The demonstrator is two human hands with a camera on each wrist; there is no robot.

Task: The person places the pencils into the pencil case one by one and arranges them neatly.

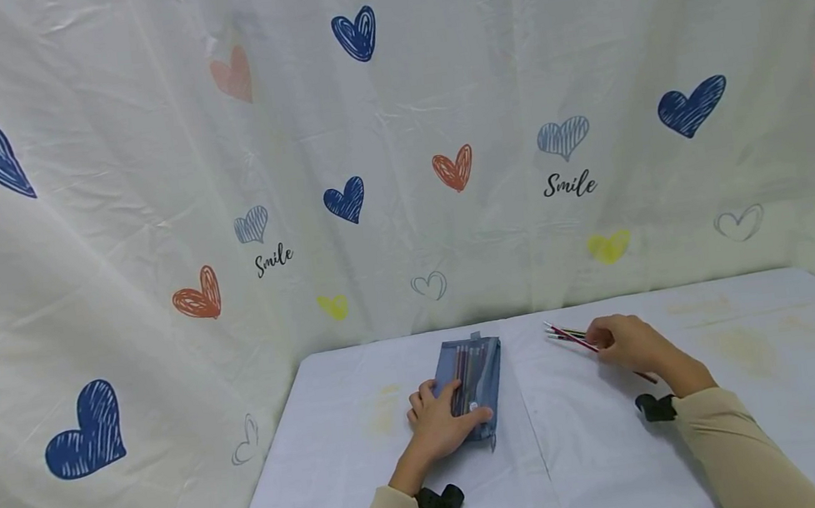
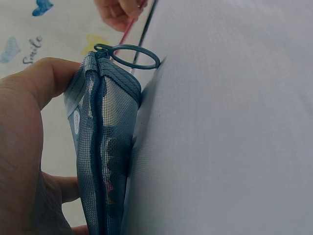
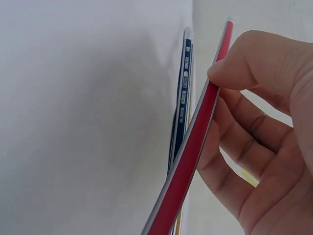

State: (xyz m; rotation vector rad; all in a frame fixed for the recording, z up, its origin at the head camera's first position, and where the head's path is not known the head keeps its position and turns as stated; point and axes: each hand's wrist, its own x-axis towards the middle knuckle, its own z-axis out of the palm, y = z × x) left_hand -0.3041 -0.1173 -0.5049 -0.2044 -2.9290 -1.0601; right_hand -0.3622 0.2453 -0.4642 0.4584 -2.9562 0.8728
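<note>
Head view: on the white table (image 1: 606, 474), the left hand (image 1: 442, 422), fingers spread, rests on the blue pencil case (image 1: 491, 362) at lower centre, where light, even pressure should hold it steady, while the right hand (image 1: 629, 342), lower right, pinches a red pencil (image 3: 181, 181), best raised clear of the dark pencils (image 3: 184, 93) near it. The case is soft-looking, see-through mesh with a zip; the red pencil is slim, with a silver side.
</note>
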